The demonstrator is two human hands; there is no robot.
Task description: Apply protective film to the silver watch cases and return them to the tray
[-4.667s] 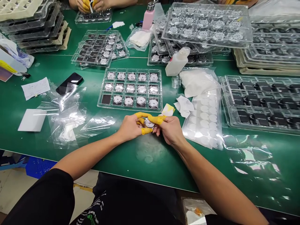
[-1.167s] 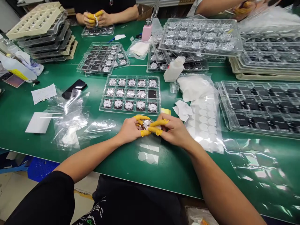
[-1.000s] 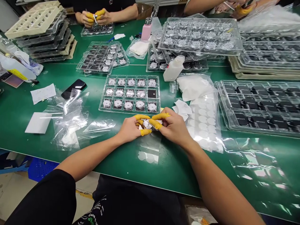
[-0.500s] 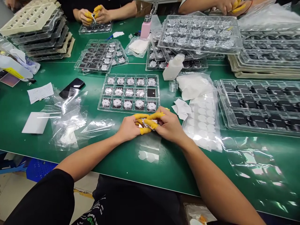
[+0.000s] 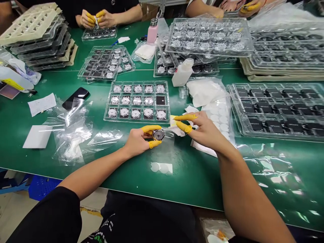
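Note:
My left hand [image 5: 141,140], with yellow finger cots, pinches a round watch head [image 5: 158,134] by its edge. Its dark printed face and silver rim are turned toward me. To its right, my right hand [image 5: 199,126] has its cot-covered fingers spread apart. A crumpled white wipe [image 5: 178,131] lies under those fingertips; whether they touch it I cannot tell. Just beyond both hands is a clear compartment tray [image 5: 138,120] of silver round watch heads; its middle-row right compartment shows only a dark square. A strip of round white stickers [image 5: 162,167] lies on the table nearer me.
Clear film [image 5: 73,135] and a phone [image 5: 76,98] lie at left. A white bottle [image 5: 182,72] stands behind the tray, beside bagged white sheets [image 5: 206,91]. Trays of black pieces [image 5: 278,111] occupy the right. Across the table, co-workers' hands [image 5: 97,19] work near stacked trays [image 5: 40,37].
My right hand has drawn away to the right from the left hand, its fingers spreading. The watch head's face is now exposed in my left hand. The view has shifted slightly.

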